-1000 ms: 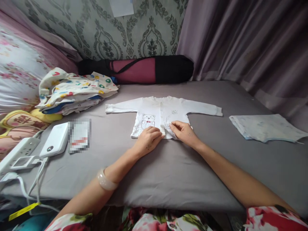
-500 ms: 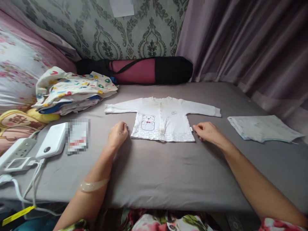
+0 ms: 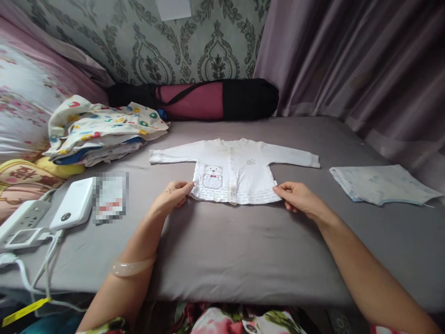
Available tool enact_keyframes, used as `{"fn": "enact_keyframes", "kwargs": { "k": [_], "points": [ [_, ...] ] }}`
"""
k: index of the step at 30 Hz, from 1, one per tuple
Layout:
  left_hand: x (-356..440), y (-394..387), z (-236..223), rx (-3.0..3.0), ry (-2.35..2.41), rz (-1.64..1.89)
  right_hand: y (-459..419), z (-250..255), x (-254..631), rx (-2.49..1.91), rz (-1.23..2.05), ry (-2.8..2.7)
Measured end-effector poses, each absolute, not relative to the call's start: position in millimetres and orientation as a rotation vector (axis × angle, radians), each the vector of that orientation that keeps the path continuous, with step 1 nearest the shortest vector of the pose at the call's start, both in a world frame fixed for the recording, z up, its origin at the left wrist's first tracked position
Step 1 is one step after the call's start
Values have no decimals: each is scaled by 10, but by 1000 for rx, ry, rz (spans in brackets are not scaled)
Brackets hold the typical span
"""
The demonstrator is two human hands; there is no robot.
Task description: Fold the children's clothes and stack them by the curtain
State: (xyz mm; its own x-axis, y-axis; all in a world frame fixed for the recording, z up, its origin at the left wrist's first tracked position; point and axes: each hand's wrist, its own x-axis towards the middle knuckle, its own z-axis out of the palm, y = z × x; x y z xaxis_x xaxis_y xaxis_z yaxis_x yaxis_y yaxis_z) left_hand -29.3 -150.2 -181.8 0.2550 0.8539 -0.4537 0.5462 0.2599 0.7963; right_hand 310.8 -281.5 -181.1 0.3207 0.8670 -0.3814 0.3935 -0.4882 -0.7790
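Observation:
A small white long-sleeved baby shirt point(image 3: 243, 171) lies spread face up, sleeves stretched out to both sides. It has a bear print on its left part, a button strip down the middle and lettering along the hem. My left hand point(image 3: 173, 194) pinches the shirt's lower left corner between thumb and fingers. At the lower right corner, near a small side tag, my right hand point(image 3: 295, 195) pinches the cloth the same way. Both hem corners look slightly lifted.
A grey sheet point(image 3: 250, 260) covers the surface. Folded cloth point(image 3: 382, 184) lies right; stacked clothes point(image 3: 107, 125) sit left. Near them are a power bank point(image 3: 73, 204), a power strip point(image 3: 26, 220) with cables, and a blurred packet point(image 3: 110, 197). A black and maroon bag point(image 3: 194, 99) lies along the wall.
Both hands have moved inward from beside the shirt and taken hold of its lower corners. The hem has risen a little at the sides.

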Motion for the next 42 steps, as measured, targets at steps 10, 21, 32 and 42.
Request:
{"fn": "enact_keyframes", "kwargs": {
  "k": [10, 21, 32, 42],
  "points": [
    [-338, -1458, -1845, 1257, 1351, 403, -2777, -1831, 3167, -1823, 1259, -819],
    [-370, -1506, -1772, 1588, 1460, 465, -2762, -1824, 3113, -2104, 917, -1137],
    [-288, -1525, -1936, 2328, 1451, 607, -2441, -1637, 3256, -2142, 365, -1877],
    [-110, -1632, -2026, 2521, 683, 389, -1661, -2169, 3108, -1918, 217, -2288]
  ]
}}
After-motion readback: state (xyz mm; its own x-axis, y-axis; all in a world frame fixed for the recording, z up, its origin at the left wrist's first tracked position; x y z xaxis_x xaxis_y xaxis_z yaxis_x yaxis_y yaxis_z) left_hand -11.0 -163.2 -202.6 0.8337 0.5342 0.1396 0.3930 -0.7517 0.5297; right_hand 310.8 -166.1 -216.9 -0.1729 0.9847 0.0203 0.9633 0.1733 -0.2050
